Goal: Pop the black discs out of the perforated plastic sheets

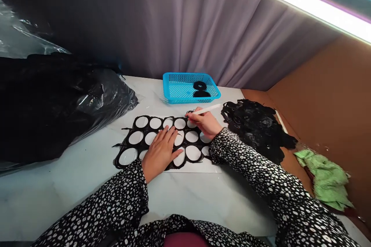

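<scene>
My left hand lies flat with its fingers spread on a black sheet that has rows of round white openings. In my right hand is a slim white tool, pinched between the fingers, its tip hidden at the fingertips. This hand is over the sheet's back right part, near a small dark curled bit at its back edge. Under the sheet lies a white board, showing along the front. My right sleeve covers part of the sheet's right side.
Behind the sheet stands a blue basket with black round pieces. A black scrap heap and a green cloth lie right. A plastic-wrapped black bundle is at left, before a grey curtain.
</scene>
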`<state>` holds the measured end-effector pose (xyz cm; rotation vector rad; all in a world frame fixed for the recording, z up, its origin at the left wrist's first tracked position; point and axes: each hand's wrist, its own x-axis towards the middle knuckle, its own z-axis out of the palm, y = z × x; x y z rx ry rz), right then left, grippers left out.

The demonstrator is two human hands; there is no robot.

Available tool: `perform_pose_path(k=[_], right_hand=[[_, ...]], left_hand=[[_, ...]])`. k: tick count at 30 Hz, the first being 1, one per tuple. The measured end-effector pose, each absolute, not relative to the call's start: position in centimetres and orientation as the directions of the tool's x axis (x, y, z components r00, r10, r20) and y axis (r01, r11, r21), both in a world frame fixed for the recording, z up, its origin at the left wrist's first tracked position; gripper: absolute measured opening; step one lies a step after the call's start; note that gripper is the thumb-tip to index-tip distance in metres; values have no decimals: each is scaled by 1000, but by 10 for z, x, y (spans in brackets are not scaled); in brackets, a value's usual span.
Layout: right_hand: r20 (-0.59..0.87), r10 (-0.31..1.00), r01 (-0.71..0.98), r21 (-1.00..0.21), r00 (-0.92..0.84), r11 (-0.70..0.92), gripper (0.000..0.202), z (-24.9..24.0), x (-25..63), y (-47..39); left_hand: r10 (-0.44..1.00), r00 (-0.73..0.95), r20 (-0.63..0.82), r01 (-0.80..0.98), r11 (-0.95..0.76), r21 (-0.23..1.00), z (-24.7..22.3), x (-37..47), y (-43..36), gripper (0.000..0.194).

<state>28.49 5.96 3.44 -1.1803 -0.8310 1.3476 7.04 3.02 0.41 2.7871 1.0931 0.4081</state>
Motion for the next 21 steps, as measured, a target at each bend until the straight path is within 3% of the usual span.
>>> perform_pose_path(k=[4,8,21], right_hand=[[-30,999,71,-997,28,-32,29,4,277,61],[99,992,330,-936,-83,121,19,0,277,57],[110,977,455,-871,-185,184,13,7,273,61]], left_hand=[[696,680,229,668,-717,198,3,65,33,61],[697,680,227,665,-717,210,3,66,36,59],[714,662,228,657,-699,282,9,72,37,45]])
